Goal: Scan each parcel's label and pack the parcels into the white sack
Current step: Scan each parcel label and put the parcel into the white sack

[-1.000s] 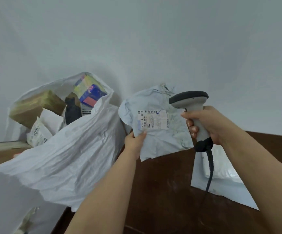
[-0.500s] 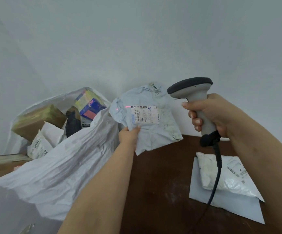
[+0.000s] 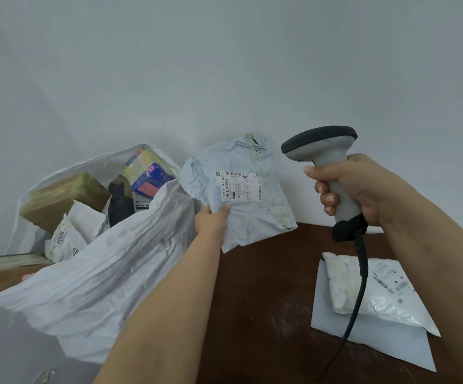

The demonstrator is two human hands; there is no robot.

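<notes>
My left hand (image 3: 213, 220) pinches the lower left edge of a crumpled grey mailer parcel (image 3: 255, 214) and holds it up, its white label (image 3: 237, 187) facing me. To its right, my right hand (image 3: 357, 189) grips the handle of a grey barcode scanner (image 3: 320, 146), whose dark head points left at the parcel. The white sack (image 3: 108, 270) stands open at the left, with several parcels inside, among them a brown box (image 3: 61, 198) and a colourful box (image 3: 148, 173).
On the dark brown table (image 3: 266, 300) at the right a white padded parcel (image 3: 374, 292) lies on a flat grey mailer (image 3: 374, 347). The scanner's black cable (image 3: 359, 295) hangs down across them. A wooden ledge (image 3: 3, 270) runs behind the sack. A pale wall stands behind.
The parcel and scanner sit slightly lower in view than half a second ago. The red scan dot seen on the parcel then is gone. Both hands keep their hold.
</notes>
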